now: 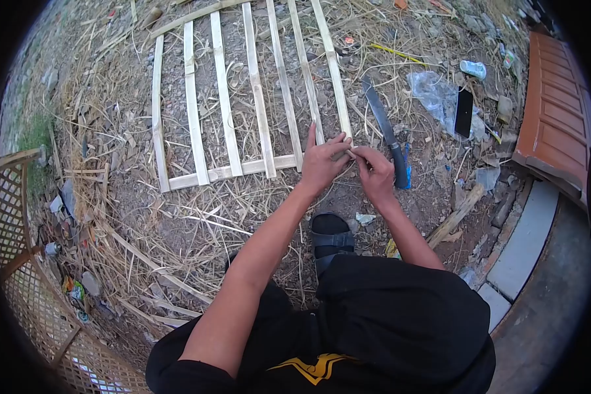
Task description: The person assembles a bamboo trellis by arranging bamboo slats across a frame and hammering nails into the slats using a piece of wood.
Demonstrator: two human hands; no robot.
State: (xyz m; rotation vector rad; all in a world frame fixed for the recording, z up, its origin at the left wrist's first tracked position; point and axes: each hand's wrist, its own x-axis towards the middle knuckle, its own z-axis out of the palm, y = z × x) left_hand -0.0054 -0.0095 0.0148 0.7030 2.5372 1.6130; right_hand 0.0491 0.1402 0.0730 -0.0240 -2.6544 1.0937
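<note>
A frame of pale bamboo slats (224, 98) lies on the ground, its long slats crossed by a strip (220, 174) at the near end. My left hand (325, 161) is closed around the near right corner, with one finger stretched along a slat. Just to its right, my right hand (375, 176) is closed in a pinch at the same corner, the fingertips of both hands almost meeting. What the right fingertips hold is too small to make out. A large knife (384, 121) with a black handle lies beside my right hand.
A phone (463, 113) and clear plastic sheet (433, 92) lie at right, near a can (473, 69). Reddish-brown panels (555, 111) border the right side, and woven lattice (39, 289) stands at left. Loose bamboo strips (157, 269) litter the ground. A sandaled foot (331, 236) is below my hands.
</note>
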